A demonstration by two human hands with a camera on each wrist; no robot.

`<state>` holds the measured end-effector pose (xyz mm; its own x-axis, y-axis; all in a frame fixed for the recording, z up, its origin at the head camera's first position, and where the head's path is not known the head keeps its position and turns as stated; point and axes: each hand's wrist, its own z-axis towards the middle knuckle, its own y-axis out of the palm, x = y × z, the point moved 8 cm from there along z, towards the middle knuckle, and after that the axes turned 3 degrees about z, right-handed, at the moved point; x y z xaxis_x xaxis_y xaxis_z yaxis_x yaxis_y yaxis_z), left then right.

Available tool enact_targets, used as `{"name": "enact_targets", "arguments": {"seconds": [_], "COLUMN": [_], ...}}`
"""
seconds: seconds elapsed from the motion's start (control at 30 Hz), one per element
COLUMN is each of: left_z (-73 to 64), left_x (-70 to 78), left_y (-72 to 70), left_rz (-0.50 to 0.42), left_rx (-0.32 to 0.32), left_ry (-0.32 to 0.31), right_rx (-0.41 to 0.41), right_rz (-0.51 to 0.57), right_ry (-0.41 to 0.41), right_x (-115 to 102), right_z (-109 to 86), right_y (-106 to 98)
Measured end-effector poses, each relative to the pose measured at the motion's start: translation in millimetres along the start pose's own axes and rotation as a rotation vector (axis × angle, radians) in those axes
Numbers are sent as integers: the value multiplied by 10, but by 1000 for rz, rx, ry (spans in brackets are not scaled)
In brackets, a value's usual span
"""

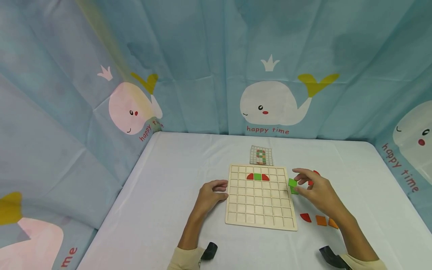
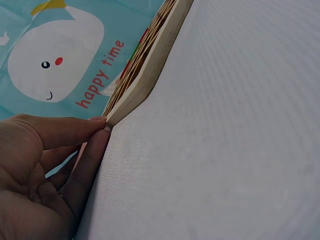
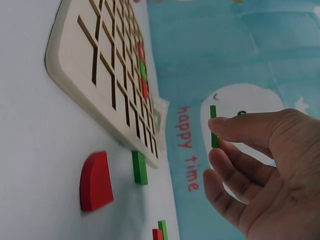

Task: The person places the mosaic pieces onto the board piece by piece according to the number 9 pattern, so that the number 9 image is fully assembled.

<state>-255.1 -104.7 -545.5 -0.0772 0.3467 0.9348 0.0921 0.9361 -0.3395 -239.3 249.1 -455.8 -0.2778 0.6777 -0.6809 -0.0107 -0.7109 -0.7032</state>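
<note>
My right hand (image 1: pixel 317 189) pinches a small green square tile (image 3: pixel 214 125) between thumb and fingers, raised off the table by the right edge of a wooden grid board (image 1: pixel 261 213). Another green tile (image 3: pixel 140 167) lies on the cloth below it. My left hand (image 1: pixel 210 195) rests against the board's left edge; its thumb and a finger touch the rim, as the left wrist view also shows. Near the top of the grid, a green square (image 1: pixel 257 176) sits between two red quarter-round tiles (image 1: pixel 250 177).
Behind the board lies a small pattern card (image 1: pixel 266 155). To the right are a red quarter-round piece (image 1: pixel 305 217) and orange tiles (image 1: pixel 321 220), one partly covered by my forearm. More red pieces (image 1: pixel 316 172) show behind my right hand. A blue whale-print curtain (image 1: pixel 202 105) surrounds the white table.
</note>
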Motion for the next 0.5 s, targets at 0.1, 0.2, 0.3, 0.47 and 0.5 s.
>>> {"name": "enact_targets", "arguments": {"seconds": [0.1, 0.2, 0.3, 0.47, 0.5], "left_z": [6, 6, 4, 4, 5], "left_x": [0, -2, 1, -5, -6], "left_y": [0, 4, 7, 2, 2], "left_rz": [3, 0, -5, -11, -11], "left_rx": [1, -3, -8, -7, -6], "left_ry": [-1, -4, -4, -11, -13], "right_rx": [-17, -31, -45, -59, -61], "right_rz": [13, 14, 26, 52, 57], "right_ry": [6, 9, 11, 5, 1], "right_x": [-33, -63, -81, -125, -139], "right_z": [45, 84, 119, 172, 181], "right_y": [73, 153, 230, 351, 372]}}
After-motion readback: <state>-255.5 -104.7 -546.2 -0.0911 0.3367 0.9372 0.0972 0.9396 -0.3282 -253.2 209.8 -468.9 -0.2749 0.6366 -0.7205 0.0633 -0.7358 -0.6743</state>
